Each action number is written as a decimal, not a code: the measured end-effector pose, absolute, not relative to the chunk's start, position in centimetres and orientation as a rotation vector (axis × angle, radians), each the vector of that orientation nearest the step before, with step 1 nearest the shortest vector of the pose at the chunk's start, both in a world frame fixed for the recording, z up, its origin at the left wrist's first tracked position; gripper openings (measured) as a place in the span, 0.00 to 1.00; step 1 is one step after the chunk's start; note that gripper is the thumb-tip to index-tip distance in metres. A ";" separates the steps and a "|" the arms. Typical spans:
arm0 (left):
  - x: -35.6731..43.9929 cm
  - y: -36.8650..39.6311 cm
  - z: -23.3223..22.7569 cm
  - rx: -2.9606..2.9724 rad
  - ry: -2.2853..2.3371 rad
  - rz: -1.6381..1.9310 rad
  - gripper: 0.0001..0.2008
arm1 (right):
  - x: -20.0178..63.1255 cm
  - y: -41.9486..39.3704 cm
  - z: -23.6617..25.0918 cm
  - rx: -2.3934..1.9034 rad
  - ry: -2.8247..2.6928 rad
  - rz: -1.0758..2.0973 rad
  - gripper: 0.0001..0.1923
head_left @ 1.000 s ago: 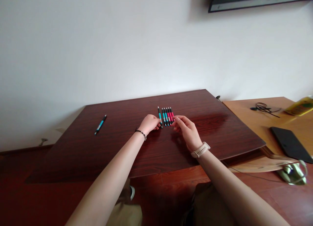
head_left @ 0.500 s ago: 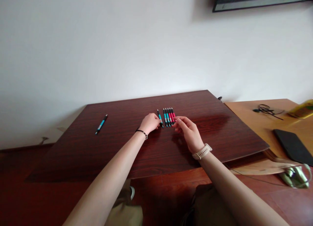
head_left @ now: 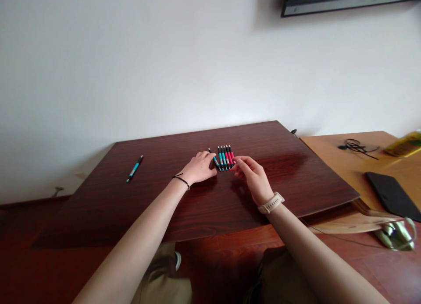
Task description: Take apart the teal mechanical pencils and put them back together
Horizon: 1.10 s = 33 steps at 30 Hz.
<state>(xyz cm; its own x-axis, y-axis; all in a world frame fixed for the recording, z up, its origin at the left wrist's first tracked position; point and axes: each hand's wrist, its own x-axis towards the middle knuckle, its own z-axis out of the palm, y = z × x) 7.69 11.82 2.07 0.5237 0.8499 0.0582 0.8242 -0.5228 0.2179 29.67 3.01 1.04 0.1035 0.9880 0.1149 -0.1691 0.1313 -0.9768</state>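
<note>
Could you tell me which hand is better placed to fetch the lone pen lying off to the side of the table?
Probably the left hand: the lone pen lies on its side of the table, with nothing between. The right hand sits beyond the row of pens and would have to cross over.

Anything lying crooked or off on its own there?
Yes. One teal pen lies alone far left on the dark board, away from the row of pens. The pen under the left hand sits slanted against that row.
</note>
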 end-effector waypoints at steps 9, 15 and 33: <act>8.5 11.8 2.9 2.592 1.407 0.203 0.35 | 29.7 3.0 0.9 -1.025 -1.075 1.125 0.18; 7.8 12.6 3.8 2.559 1.372 0.119 0.33 | 30.3 3.2 1.0 -1.016 -1.068 1.107 0.17; 5.9 13.1 2.5 2.403 1.247 0.364 0.29 | 30.4 3.2 1.6 -1.039 -1.055 1.140 0.17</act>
